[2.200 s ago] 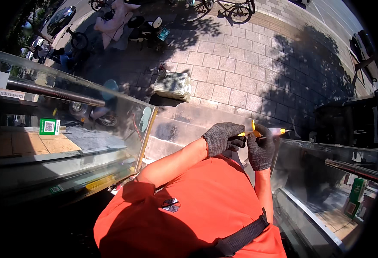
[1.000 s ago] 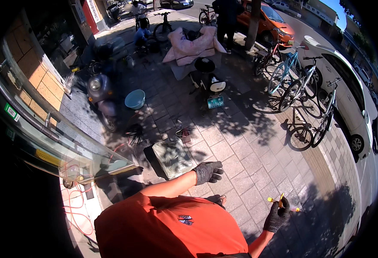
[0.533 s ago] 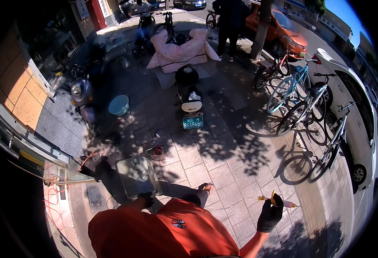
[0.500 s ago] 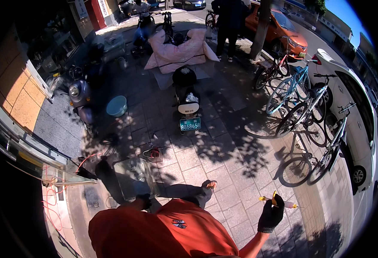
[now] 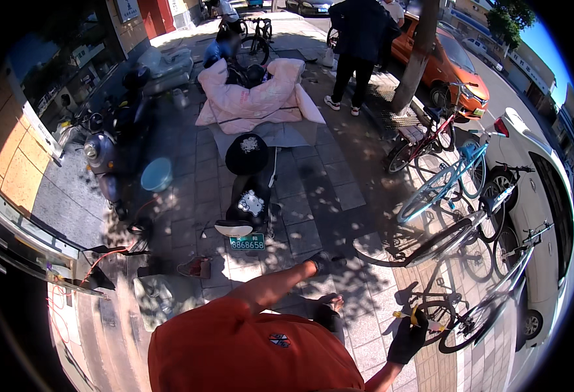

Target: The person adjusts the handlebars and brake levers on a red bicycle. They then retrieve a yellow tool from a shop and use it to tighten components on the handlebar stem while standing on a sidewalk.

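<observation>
My right hand, in a black glove, is closed round a syringe with a pale barrel and yellow ends, held up at the lower right. My left arm stretches forward across my front. The dark-gloved left hand is over the paving, right of an electric scooter's rear; shade hides its fingers. That black scooter stands ahead with a green plate at its back and white patches on its seat and on the round black part beyond it. A pink quilted cover drapes its front.
Several bicycles stand along the right beside a white car. A person in dark clothes stands near a tree trunk. On the left are a pale blue basin, another scooter and an orange cord.
My left arm has swung out from low at my left side to reach forward and right. The scooter appears nearer and further left. The syringe stays in my right hand.
</observation>
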A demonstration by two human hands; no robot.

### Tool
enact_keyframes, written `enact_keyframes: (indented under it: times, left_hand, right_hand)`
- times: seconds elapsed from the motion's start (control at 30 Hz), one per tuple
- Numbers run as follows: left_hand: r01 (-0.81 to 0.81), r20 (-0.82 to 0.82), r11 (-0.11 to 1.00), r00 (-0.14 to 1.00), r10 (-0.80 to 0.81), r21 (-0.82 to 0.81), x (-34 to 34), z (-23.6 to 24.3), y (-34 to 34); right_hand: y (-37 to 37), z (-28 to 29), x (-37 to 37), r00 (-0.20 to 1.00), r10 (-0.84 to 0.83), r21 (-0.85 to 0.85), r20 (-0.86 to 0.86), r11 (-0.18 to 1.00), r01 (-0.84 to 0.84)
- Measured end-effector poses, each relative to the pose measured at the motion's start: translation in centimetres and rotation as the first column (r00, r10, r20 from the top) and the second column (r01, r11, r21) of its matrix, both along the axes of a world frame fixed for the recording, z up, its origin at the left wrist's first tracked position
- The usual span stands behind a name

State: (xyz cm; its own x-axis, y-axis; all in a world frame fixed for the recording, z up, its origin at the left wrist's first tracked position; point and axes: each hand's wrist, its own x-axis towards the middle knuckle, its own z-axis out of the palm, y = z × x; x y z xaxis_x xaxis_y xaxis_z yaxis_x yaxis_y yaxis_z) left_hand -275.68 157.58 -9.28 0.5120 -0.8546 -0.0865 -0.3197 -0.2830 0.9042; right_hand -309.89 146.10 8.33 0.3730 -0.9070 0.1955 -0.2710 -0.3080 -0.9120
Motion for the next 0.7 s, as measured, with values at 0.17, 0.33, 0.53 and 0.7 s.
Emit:
enact_keyframes:
  times: [0.17,0.33,0.53,0.7]
  left_hand:
    - [-0.071,-0.068,0.996,0.995,0.075,0.051,9.1,-3.9,-8.2]
    - [-0.393,-0.145,0.771,0.84,0.522,0.501,15.7,-9.9,-1.6]
    - [-0.672,-0.378,0.301,0.033,0.925,0.677,17.8,-9.4,2.5]
    - [-0.582,-0.441,0.278,-0.158,0.883,0.764,25.4,-14.9,-2.0]
  right_hand:
    - [-13.8,-2.0,12.3,0.992,0.117,-0.013,0.037,0.993,-0.116]
    - [-26.9,0.6,26.7,0.947,0.308,-0.006,0.087,0.951,-0.309]
    - [-37.5,4.5,44.8,0.856,0.516,-0.045,-0.032,0.855,-0.517]
    - [-44.4,3.5,58.3,0.822,0.568,-0.095,-0.034,0.817,-0.569]
